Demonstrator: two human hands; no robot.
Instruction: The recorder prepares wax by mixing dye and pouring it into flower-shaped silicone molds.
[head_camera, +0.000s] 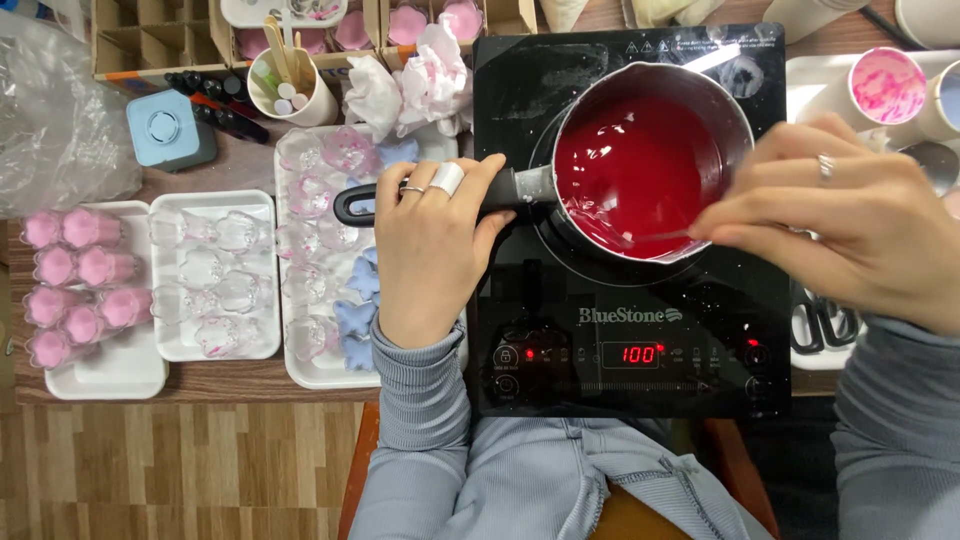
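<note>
The left hand (430, 240) is wrapped around the black handle (420, 200) of the saucepan (640, 165), which sits on the black induction cooker (630, 330) at twelve o'clock from the person. The right hand (850, 220) pinches a thin stirring stick (650, 238) (its tip in the red liquid (635, 165)). White trays (110, 375) of pink and clear moulds lie on the counter (240, 160) at nine o'clock.

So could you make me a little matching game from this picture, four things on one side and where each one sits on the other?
Things:
1. left hand
2. right hand
3. saucepan of red liquid
4. pink filled moulds

Places:
A. on the white tray at the far left
B. on the black cooktop
C. gripping the pan's black handle
D. holding a thin stirrer in the liquid

Pairs: 1-C, 2-D, 3-B, 4-A
</note>
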